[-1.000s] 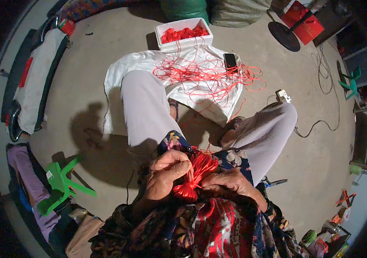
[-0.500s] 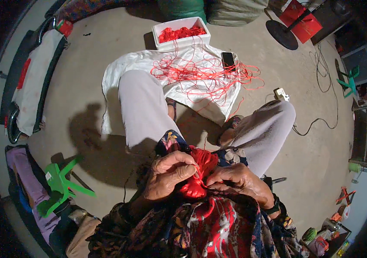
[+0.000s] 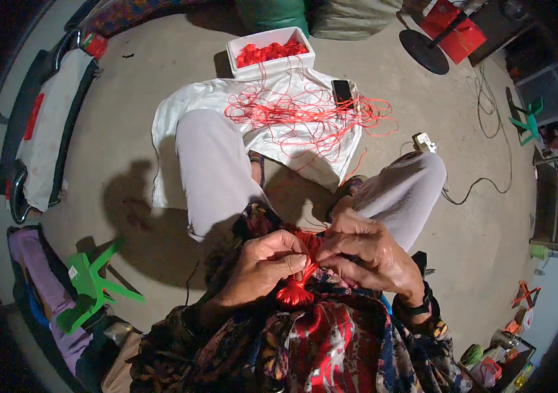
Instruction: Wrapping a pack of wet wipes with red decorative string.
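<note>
Your top: patterned fabric (image 3: 239, 354), nearest the camera, with a red and grey printed panel in the middle.
Red bundle: the tassel-like red bundle (image 3: 296, 295) is at your lap, between both hands, just ahead of the panel; rounded end toward you, narrower neck above it, strands running away from you.
Left hand: your left hand (image 3: 259, 265) is mostly closed, thumb and index pinched on the bundle's strands above the neck; other fingers curled in.
Right hand: your right hand (image 3: 374, 255) is partly curled, thumb and forefinger drawn in at the bundle's right edge; can't tell whether they grip a strand. Dark band (image 3: 431, 302) on that wrist.
Legs: your pale trousers (image 3: 210, 167) are spread, knees either side of the bundle.
Left side: green stool (image 3: 86, 285) tipped over on the floor (image 3: 125, 118).
White sheet: white sheet (image 3: 187, 105) lies past your feet, loose red cord (image 3: 285, 111) tangled across it.
Phone: dark phone (image 3: 342, 93) on the sheet, cord running against it.
White box: white box (image 3: 275, 68) at the sheet's far edge, with red strands (image 3: 271, 54) heaped inside.
Far back: green sack (image 3: 272, 14) and greyish sack (image 3: 354, 19), side by side.
</note>
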The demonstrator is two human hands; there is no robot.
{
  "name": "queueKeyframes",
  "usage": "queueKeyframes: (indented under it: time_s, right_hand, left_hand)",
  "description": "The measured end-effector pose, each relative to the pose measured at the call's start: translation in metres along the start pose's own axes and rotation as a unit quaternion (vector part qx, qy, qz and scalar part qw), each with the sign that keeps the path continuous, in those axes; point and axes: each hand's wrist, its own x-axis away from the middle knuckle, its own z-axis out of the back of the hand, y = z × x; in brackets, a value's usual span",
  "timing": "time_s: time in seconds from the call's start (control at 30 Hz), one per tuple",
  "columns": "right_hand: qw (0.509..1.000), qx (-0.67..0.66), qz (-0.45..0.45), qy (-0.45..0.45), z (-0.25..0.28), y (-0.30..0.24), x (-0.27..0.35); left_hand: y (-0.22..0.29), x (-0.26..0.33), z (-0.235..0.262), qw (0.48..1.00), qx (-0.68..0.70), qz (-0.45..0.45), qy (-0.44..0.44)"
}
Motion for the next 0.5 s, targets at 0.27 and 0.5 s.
queueKeyframes:
  time_s: [0.27, 0.5]
  right_hand:
    - [0.999, 0.021, 0.036, 0.022, -0.01, 0.012, -0.017]
    - [0.999, -0.03, 0.007, 0.033, -0.013, 0.013, -0.011]
  left_hand:
    - [-0.003, -0.005, 0.016, 0.998, -0.003, 0.017, -0.065]
    - [0.005, -0.003, 0.021, 0.993, -0.055, 0.04, -0.094]
